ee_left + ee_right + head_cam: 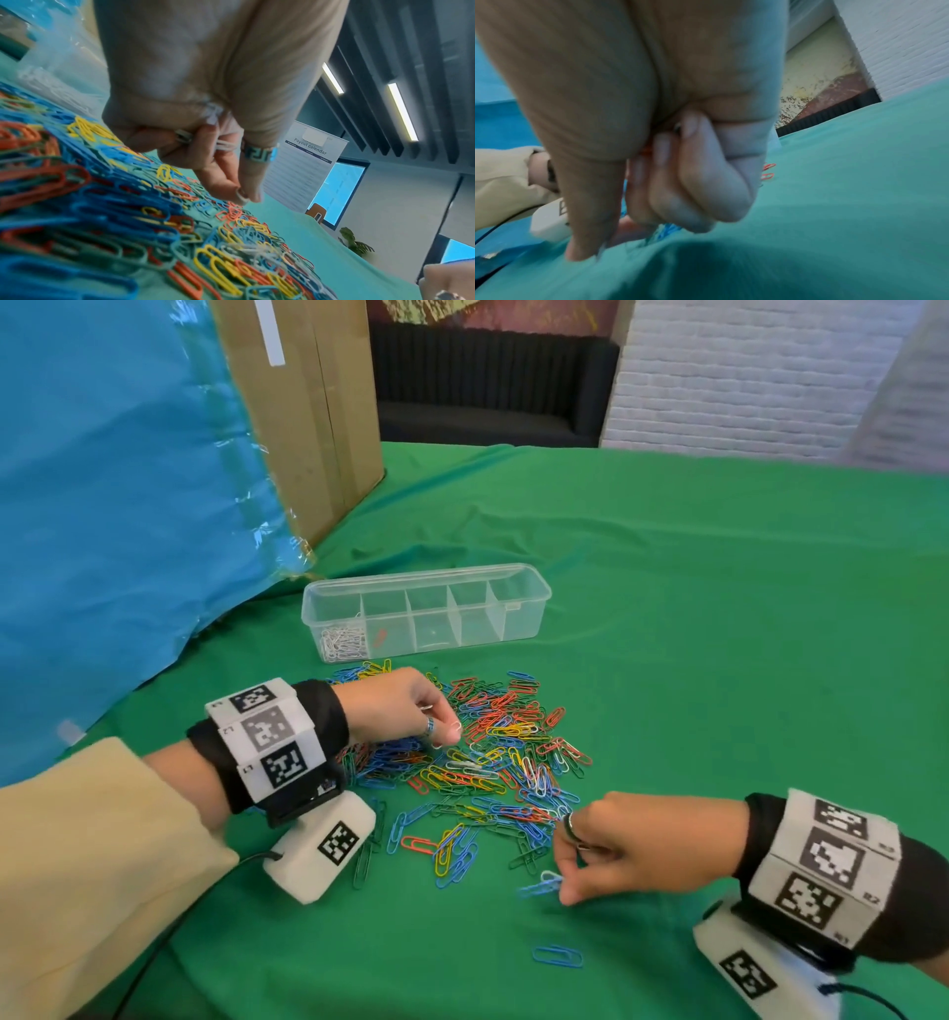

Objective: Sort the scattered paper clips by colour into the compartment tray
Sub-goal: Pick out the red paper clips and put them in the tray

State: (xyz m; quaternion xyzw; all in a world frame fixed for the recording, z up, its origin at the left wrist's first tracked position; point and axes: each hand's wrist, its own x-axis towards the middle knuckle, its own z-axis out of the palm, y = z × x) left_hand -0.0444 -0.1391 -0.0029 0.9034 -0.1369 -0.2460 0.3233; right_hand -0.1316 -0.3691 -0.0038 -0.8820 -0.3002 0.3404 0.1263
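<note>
A heap of mixed blue, red, yellow, green and white paper clips [488, 752] lies on the green cloth in front of the clear compartment tray [529, 598]. Its leftmost compartment holds white clips [344, 642], and the one beside it holds a single red clip [381, 636]. My left hand [449, 731] hovers over the heap's left side and pinches a white clip [455, 725]. In the left wrist view more white clips [225, 145] sit inside its curled fingers. My right hand [562, 886], at the heap's near right edge, pinches a blurred blue clip [536, 888] against the cloth.
A large cardboard box [308, 403] wrapped partly in blue plastic [118, 505] stands at the left, close behind the tray. One blue clip [557, 956] lies alone near the front. The green cloth [719, 608] stretches right and back. A dark sofa [488, 387] stands beyond the table.
</note>
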